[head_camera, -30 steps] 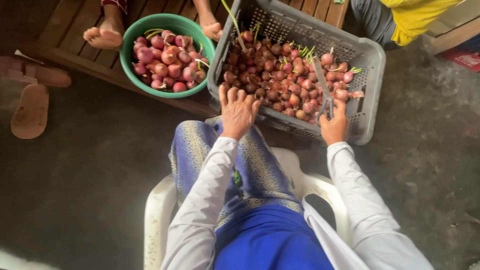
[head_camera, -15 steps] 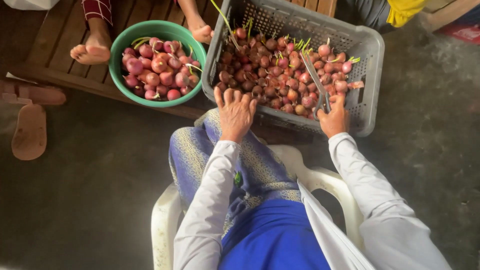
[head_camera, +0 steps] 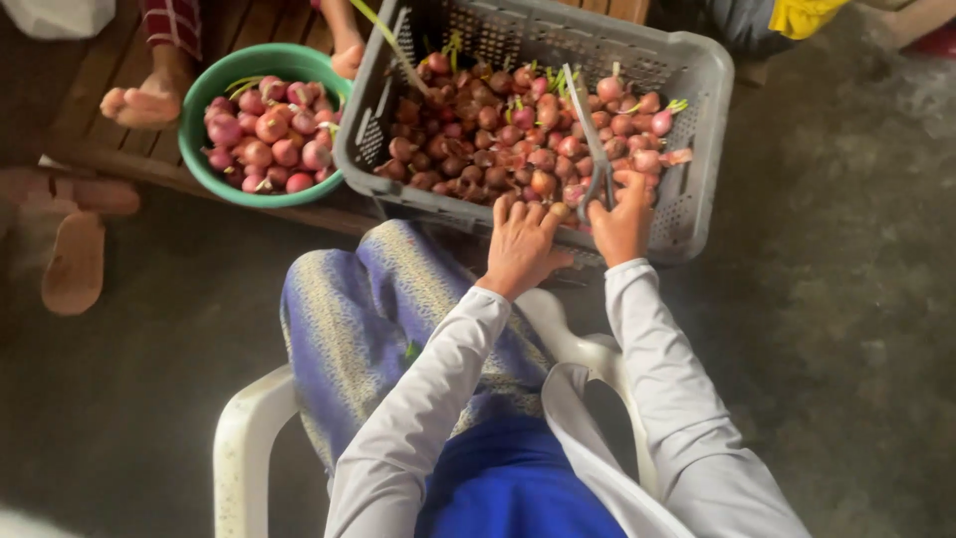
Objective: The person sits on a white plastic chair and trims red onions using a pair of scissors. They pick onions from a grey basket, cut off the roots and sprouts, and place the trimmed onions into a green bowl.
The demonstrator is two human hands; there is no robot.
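Note:
A grey plastic crate (head_camera: 697, 80) full of reddish shallots (head_camera: 478, 139) sits in front of my knees. My left hand (head_camera: 520, 244) rests at the crate's near rim, fingers spread over the shallots, holding nothing that I can see. My right hand (head_camera: 621, 221) grips a pair of scissors (head_camera: 590, 130) whose blades point up over the pile. I sit on a white plastic chair (head_camera: 244, 438) in a patterned blue skirt and white long sleeves.
A green bowl (head_camera: 199, 164) of peeled pink shallots stands left of the crate on a wooden platform (head_camera: 100, 90). Another person's bare feet (head_camera: 149, 100) rest beside the bowl. Sandals (head_camera: 75, 259) lie on the concrete floor at left. A person in yellow sits at the top right.
The view has shifted, so crate and bowl sit lower and more to the right. My two hands have come closer together at the crate's near rim; the scissors stay in the right hand.

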